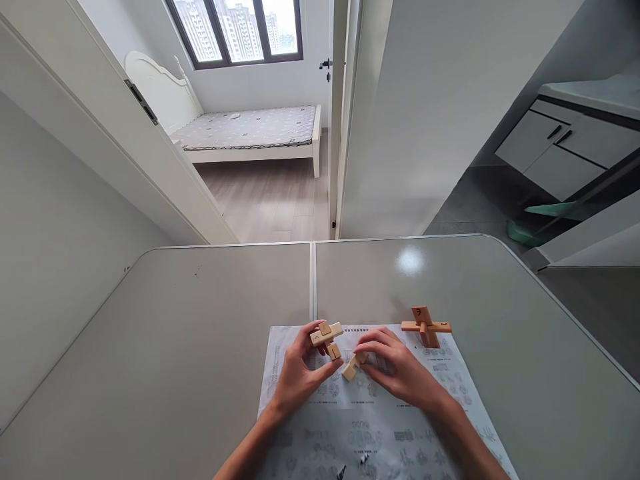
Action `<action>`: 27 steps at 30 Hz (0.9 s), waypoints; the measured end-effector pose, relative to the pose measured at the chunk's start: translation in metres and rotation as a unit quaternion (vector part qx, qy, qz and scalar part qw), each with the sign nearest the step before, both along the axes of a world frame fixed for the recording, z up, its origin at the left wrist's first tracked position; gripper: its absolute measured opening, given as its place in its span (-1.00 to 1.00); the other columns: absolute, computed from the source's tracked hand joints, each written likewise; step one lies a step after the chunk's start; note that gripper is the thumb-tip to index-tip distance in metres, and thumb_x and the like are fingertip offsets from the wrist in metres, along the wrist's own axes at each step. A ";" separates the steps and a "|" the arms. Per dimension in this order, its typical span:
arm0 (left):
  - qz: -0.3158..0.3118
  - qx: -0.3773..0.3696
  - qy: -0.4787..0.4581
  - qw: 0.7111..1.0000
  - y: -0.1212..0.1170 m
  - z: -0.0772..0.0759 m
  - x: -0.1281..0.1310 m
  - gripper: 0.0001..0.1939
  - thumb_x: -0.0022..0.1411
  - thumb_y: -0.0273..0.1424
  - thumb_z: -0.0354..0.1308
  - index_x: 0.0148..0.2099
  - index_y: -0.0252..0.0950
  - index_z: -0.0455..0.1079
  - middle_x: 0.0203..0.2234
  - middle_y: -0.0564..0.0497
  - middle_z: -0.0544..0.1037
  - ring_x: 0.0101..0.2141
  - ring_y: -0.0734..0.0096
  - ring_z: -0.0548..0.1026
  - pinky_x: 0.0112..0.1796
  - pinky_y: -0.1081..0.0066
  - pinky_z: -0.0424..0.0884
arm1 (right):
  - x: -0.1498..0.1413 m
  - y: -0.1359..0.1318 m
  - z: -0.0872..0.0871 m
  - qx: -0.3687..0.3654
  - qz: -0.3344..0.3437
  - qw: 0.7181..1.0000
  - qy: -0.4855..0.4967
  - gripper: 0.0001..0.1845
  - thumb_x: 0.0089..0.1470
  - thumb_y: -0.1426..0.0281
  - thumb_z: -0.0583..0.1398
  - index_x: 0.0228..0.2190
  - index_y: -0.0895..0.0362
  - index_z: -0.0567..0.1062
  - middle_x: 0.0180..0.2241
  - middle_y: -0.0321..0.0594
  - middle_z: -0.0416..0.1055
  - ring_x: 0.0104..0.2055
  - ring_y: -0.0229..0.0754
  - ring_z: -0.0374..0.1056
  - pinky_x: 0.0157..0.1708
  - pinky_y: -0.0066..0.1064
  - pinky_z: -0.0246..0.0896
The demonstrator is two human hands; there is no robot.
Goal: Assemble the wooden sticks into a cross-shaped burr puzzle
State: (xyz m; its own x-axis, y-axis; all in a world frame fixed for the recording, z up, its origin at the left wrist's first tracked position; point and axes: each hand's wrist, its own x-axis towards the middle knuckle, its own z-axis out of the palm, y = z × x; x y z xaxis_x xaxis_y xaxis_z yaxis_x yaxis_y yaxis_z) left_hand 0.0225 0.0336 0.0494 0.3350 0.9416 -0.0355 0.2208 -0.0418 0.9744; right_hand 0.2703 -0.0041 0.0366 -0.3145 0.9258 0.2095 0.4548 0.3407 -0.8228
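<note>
My left hand (300,373) is closed on a small cluster of joined wooden puzzle blocks (327,338), held just above a printed paper sheet (360,413). My right hand (400,370) pinches a single wooden block (353,367) close to the cluster, its end pointing toward it. The two hands are a few centimetres apart. A second wooden piece assembly (426,327), cross-shaped with numbers on it, stands on the sheet's far right corner, beyond my right hand.
The sheet lies on a grey folding table (200,347) with a seam down its middle. Past the table's far edge, an open doorway shows a bedroom with a bed (250,130). Kitchen cabinets (565,147) stand at the right.
</note>
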 end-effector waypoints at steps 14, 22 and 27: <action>0.015 0.084 0.089 0.992 -0.007 -0.005 0.001 -0.39 0.16 -0.31 0.39 0.24 -0.07 0.34 -0.16 -0.01 0.62 -0.31 0.32 0.57 -0.18 0.25 0.58 | -0.026 -0.003 -0.003 -0.024 -0.146 0.981 0.121 -0.76 0.31 0.14 0.26 -0.27 0.04 0.56 -0.32 -0.17 0.49 -0.33 -0.12 0.45 -0.30 -0.31 0.48; 0.005 0.142 0.097 0.985 -0.008 -0.006 0.003 -0.43 0.16 -0.39 0.35 0.20 -0.13 0.34 -0.05 -0.03 0.61 -0.21 0.32 0.61 -0.11 0.29 0.56 | -0.037 -0.007 -0.005 -0.107 -0.170 0.955 0.218 -0.70 0.25 0.11 0.31 -0.22 0.09 0.59 -0.26 -0.15 0.52 -0.25 -0.12 0.51 -0.23 -0.32 0.53; -0.026 0.157 0.099 0.982 -0.007 0.001 0.004 -0.45 0.19 -0.42 0.33 0.21 -0.11 0.34 -0.05 0.00 0.61 -0.25 0.38 0.60 -0.14 0.33 0.55 | -0.039 -0.007 -0.003 -0.130 -0.163 0.944 0.256 -0.71 0.21 0.12 0.34 -0.24 0.10 0.59 -0.27 -0.19 0.50 -0.30 -0.16 0.51 -0.27 -0.35 0.52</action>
